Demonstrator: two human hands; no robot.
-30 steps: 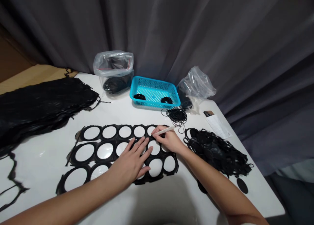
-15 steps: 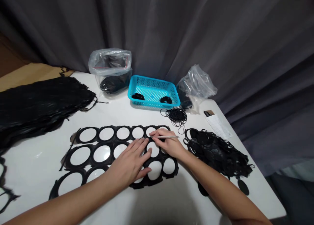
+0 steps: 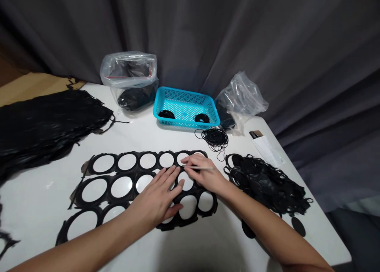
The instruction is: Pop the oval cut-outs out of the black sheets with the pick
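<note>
A thin black sheet (image 3: pixel 112 174) with rows of large round holes lies flat on the white table (image 3: pixel 130 252). My left hand (image 3: pixel 162 193) rests palm down on the sheet, fingers spread, thumb out to the right. Just right of it, my right hand (image 3: pixel 204 173) pinches a thin pale pen-like tool (image 3: pixel 200 168), whose tip meets the sheet between the upper and middle rows of holes. The hands and left forearm cover part of the sheet.
Behind stand a blue basket (image 3: pixel 187 123) holding black rings and two clear bags (image 3: pixel 133 82). Thin black rings (image 3: pixel 215 137) lie before the basket. A heap of black pieces (image 3: pixel 267 185) is at right, a stack of black sheets (image 3: pixel 50 125) at left.
The view has shifted and come slightly nearer. My left hand stays on the sheet; the tool in my right hand is tilted slightly differently.
</note>
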